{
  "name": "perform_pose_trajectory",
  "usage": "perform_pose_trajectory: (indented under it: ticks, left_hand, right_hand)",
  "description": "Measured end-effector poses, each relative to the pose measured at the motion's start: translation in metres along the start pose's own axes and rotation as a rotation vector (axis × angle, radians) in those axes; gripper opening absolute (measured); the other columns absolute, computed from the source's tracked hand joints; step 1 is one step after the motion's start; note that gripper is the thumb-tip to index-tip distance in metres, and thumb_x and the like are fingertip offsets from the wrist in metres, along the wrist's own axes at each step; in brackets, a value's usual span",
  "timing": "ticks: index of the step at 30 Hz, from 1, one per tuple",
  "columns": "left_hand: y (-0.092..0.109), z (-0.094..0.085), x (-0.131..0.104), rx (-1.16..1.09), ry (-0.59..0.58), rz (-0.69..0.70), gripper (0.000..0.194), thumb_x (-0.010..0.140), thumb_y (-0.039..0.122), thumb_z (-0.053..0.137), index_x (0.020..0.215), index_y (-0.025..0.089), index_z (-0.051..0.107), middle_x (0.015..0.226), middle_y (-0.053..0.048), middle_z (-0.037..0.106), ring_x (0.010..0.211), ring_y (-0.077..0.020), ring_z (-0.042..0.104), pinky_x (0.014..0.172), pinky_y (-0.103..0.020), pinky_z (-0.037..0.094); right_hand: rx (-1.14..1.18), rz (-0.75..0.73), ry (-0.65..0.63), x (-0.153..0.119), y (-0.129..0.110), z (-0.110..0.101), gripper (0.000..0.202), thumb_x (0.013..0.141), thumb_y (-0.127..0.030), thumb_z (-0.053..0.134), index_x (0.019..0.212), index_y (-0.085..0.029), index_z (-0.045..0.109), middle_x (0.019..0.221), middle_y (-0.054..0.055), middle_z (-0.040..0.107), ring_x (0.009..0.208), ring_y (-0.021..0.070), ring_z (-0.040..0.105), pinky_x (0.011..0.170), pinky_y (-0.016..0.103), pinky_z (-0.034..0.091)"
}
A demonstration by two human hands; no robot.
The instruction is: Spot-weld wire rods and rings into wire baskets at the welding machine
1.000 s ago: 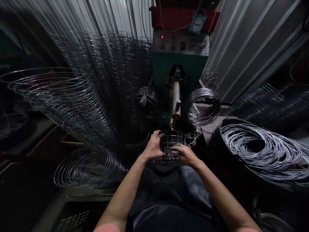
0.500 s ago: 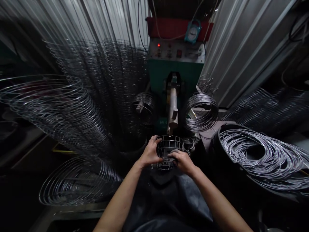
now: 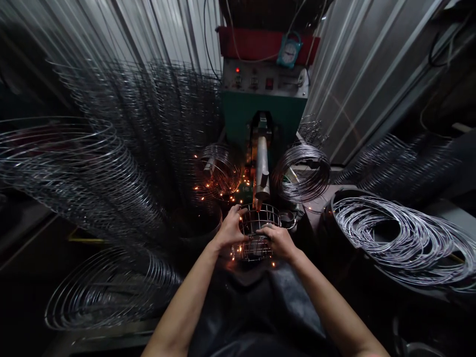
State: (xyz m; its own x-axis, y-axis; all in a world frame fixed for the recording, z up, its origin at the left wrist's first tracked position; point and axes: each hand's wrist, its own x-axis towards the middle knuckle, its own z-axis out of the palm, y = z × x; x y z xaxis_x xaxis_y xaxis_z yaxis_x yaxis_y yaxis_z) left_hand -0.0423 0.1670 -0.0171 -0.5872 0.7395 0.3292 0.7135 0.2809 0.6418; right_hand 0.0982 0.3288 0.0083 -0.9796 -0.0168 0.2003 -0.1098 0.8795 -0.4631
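Note:
A small round wire basket (image 3: 260,214) is between my hands, under the metal arm (image 3: 262,163) of a green machine (image 3: 238,111). My left hand (image 3: 230,229) grips its left side, thumb pointing inward. My right hand (image 3: 277,239) is closed on the basket's right side, fingers bent over the wires. The basket's far rim touches or nearly touches the tip below the arm; the exact contact is too small to tell. Orange sparks (image 3: 213,187) fly to the left of the tip, and a few glow near the basket's lower part.
Tall stacks of wire rings (image 3: 122,168) rise at the left. Wire coils (image 3: 307,171) hang on both sides of the machine arm. A black tub (image 3: 336,228) at the right holds loose rings. A blue clock (image 3: 289,50) sits on the machine's red top.
Orange sparks have appeared around the machine tip and basket. The basket and both hands have moved slightly up toward the tip. The whole view has shifted a little.

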Motion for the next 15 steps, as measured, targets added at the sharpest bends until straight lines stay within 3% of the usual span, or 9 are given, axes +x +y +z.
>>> perform_pose_trajectory:
  ticks: [11, 15]
  left_hand:
    - [0.000, 0.003, 0.019, 0.096, 0.070, -0.100, 0.087, 0.045, 0.030, 0.082, 0.123, 0.012, 0.048, 0.135, -0.018, 0.038, 0.130, -0.0368, 0.034, 0.107, -0.048, 0.033]
    - [-0.004, 0.004, 0.023, 0.054, 0.084, -0.107, 0.084, 0.044, 0.030, 0.082, 0.121, 0.016, 0.050, 0.133, -0.014, 0.043, 0.128, -0.0355, 0.037, 0.106, -0.048, 0.036]
  right_hand:
    - [-0.027, 0.076, 0.060, 0.021, 0.010, 0.001, 0.030, 0.080, -0.010, 0.057, 0.105, -0.024, 0.066, 0.104, 0.004, 0.068, 0.094, 0.0170, 0.064, 0.080, 0.024, 0.048]
    - [0.010, 0.068, 0.085, 0.026, 0.015, 0.002, 0.029, 0.079, -0.009, 0.058, 0.101, -0.025, 0.067, 0.102, 0.002, 0.068, 0.092, 0.0160, 0.064, 0.080, 0.024, 0.048]
